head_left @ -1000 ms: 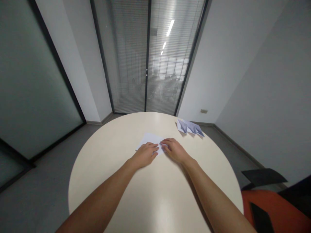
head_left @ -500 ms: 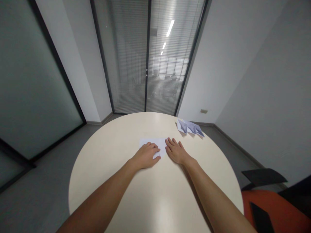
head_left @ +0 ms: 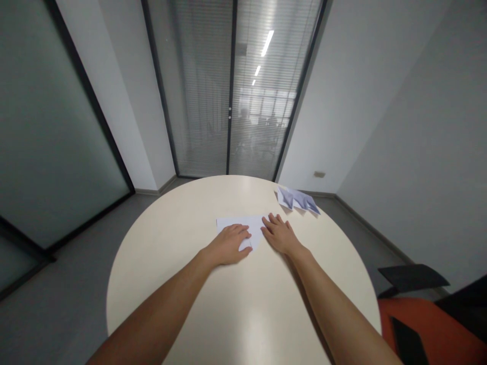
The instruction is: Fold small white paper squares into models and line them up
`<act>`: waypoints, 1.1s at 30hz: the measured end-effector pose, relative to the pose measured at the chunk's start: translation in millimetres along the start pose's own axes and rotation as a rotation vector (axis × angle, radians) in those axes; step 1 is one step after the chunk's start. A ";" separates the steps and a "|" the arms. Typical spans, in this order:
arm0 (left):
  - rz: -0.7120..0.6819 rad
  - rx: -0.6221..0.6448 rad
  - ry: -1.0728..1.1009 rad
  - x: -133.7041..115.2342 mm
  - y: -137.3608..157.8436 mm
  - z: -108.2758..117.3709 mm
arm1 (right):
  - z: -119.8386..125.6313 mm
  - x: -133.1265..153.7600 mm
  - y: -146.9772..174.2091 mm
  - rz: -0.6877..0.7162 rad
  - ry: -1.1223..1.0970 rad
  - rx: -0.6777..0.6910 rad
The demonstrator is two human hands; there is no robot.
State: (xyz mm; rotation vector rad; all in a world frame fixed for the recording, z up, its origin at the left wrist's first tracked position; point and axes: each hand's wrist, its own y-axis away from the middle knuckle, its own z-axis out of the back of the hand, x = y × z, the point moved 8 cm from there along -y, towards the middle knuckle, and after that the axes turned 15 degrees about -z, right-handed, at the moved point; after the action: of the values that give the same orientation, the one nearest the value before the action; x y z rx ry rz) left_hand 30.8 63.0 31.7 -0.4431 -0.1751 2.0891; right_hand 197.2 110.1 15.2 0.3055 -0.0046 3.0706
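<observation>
Now, step: we are flattening the folded white paper (head_left: 243, 227) on the round table (head_left: 182, 238).
Left hand (head_left: 228, 245): open, pressing paper.
Right hand (head_left: 280, 234): open, flat, smoothing its edge.
Next: probably needing another firm crease.

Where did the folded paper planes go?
The folded paper planes lie at the far right edge of the round table, beyond the right hand and apart from the white sheet.

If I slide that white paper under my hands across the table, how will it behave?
The paper looks thin and flat, so probably light and floppy. On the smooth, glossy table it would likely slide easily. The left hand pressing it flat suggests it shifts otherwise.
</observation>
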 end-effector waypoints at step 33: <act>0.039 0.044 -0.064 11.5 1.7 -1.8 | 9.4 -7.5 -10.9 0.057 -0.145 -0.130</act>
State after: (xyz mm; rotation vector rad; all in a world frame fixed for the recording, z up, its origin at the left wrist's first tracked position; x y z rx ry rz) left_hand 24.7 71.8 26.8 -0.3556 -0.1591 2.1427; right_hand 206.9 120.5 22.9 0.5272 -0.2218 3.0778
